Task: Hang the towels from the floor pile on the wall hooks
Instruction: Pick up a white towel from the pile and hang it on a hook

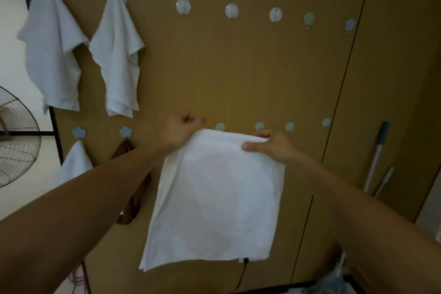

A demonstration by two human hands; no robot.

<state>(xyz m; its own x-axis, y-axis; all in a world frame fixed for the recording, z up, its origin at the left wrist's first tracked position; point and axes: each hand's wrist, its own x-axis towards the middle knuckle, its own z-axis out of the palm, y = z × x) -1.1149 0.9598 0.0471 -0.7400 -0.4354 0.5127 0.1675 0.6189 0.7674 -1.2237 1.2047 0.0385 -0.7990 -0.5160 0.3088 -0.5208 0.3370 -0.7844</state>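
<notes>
Two hands raised before the brown wall panel (238,74), sharing one white towel (214,198) by its top edge. Left hand (181,129) curled into a fist round the towel's left top corner, knuckles toward the panel. Right hand (267,145) pinching the right top corner, thumb on the near face, fingers tucked behind. Hanging flat and spread between the two grips, on no hook, with its top edge just below a lower row of pale flower hooks (259,126). Up in the top row, three bare round hooks (231,10), then two more flower-shaped ones (309,18) further right. Left of those, two hung towels (51,50) draped side by side, each from its own round hook. Lower left, a third hung towel (74,164) on a blue flower hook (78,132), partly hidden by the left forearm, and just beside it a brown cloth (133,188) on the next hook. At the far left edge, part of a wire fan guard (16,141). Far right, a long pale handle (377,155) with a blue top leaning against the cabinet.
</notes>
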